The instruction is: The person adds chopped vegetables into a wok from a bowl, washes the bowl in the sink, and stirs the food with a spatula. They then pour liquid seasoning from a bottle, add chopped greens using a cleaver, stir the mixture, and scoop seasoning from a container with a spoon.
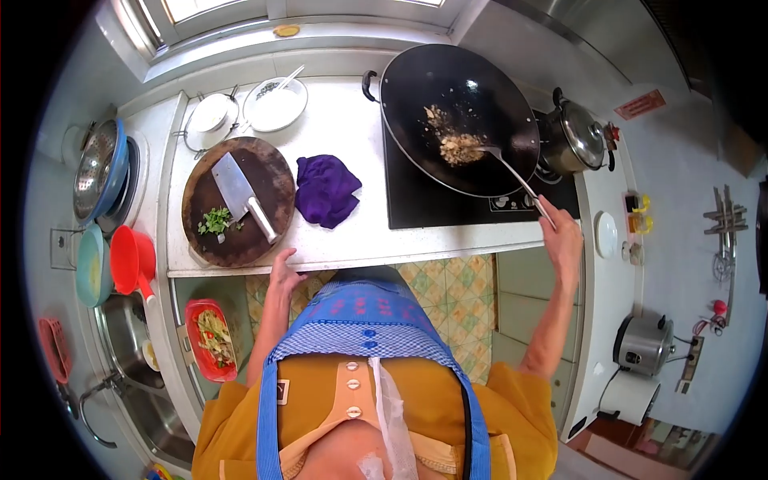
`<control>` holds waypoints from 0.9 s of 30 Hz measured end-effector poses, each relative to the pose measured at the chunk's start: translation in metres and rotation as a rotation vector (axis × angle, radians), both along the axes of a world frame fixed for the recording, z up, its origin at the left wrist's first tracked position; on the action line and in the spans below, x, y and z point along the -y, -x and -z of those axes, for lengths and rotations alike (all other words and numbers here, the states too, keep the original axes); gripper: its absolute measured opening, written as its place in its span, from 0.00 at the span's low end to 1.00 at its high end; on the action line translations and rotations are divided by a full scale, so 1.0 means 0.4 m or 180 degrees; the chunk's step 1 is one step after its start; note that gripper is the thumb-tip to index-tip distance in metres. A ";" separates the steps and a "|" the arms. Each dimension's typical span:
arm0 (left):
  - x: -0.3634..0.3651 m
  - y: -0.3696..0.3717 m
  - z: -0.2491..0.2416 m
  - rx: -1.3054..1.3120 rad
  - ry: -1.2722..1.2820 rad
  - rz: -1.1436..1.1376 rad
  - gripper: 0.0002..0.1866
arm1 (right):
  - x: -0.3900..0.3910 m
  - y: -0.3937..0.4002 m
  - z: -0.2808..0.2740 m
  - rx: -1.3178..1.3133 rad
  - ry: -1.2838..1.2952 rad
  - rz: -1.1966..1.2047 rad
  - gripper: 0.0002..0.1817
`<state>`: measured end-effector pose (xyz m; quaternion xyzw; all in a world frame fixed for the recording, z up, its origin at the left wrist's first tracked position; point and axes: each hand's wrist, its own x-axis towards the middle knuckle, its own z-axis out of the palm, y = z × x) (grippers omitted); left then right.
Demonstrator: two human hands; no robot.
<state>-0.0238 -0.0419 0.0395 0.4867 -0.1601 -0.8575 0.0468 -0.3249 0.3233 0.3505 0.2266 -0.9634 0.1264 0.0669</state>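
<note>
My right hand point(562, 232) is closed around the handle of a metal wok spatula point(516, 174), whose blade rests in browned, chopped food point(460, 148) inside a large black wok point(496, 96). My left hand point(285, 278) holds nothing, its fingers apart, by the counter's front edge. Just beyond it lies a round wooden chopping board point(260, 160). On the board are a cleaver point(234, 186) and a small pile of chopped greens point(214, 222). A crumpled purple cloth point(326, 190) sits to the right of the board.
A lidded steel pot point(578, 136) stands right of the wok on the black cooktop point(432, 212). Behind the board are a white bowl point(280, 112) and a smaller bowl point(210, 114). A red container of food point(226, 370), a red ladle point(132, 256) and the sink point(148, 408) are at left.
</note>
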 end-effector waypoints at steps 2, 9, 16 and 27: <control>0.000 0.004 -0.013 0.0015 -0.0028 0.0004 0.30 | -0.051 -0.023 -0.039 0.0153 0.0029 0.0007 0.22; -0.002 -0.008 -0.034 -0.0064 0.0018 0.0117 0.30 | 0.023 0.028 0.064 -0.0007 -0.0182 0.0004 0.20; -0.024 -0.165 -0.136 -0.0310 -0.0160 0.0881 0.33 | 0.183 0.141 0.117 0.0063 0.0543 0.0016 0.17; 0.156 -0.589 -0.574 0.1355 0.4196 -0.1764 0.09 | 0.153 0.086 0.152 0.0264 0.0304 -0.0796 0.20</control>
